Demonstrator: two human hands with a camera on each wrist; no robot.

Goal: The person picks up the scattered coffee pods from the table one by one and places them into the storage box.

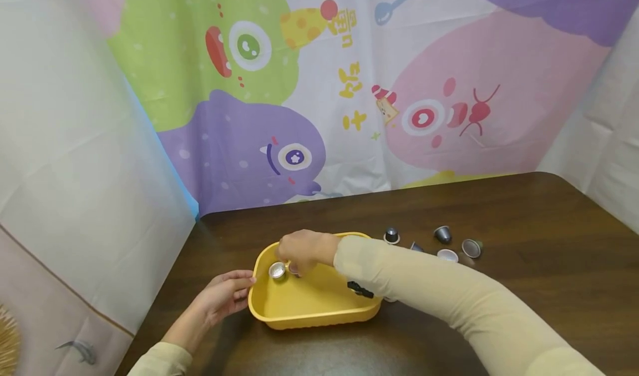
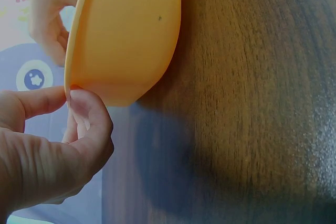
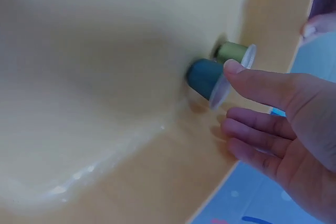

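Yellow tray sits on the dark wood table, near the front-left edge. Right hand reaches over the tray's far-left corner, fingers pointing down inside. From the head cam, a silver-faced capsule lies just below the fingertips, w/ a second one mostly hidden behind the hand. Right wrist cam is clearer: a blue capsule and a green capsule lie side by side against the tray's inner wall. The thumb tip touches the foil rim of the blue one; the other fingers are stretched out loosely below it, not wrapped round anything. So the right hand is slack and mostly straight, touching but not gripping, as far as can be seen. Which of the two is the silver face in the head view, can't tell.

Left hand is at the tray's left side. Left wrist cam shows thumb and fingertip pinching the tray's thin rim, other fingers curled underneath; palm fills the lower left & is cut off by the frame edge. The right hand shows blurry in that view's top-left corner.

Off to the right of the tray, approx five loose capsules are scattered on the table, some upright, some tipped; one or two are partly hidden behind the cream sleeve, so an exact count isn't possible. A small black object sits on the sleeve near the tray's right rim; too small to identify. Cartoon-monster backdrop hangs behind the table.
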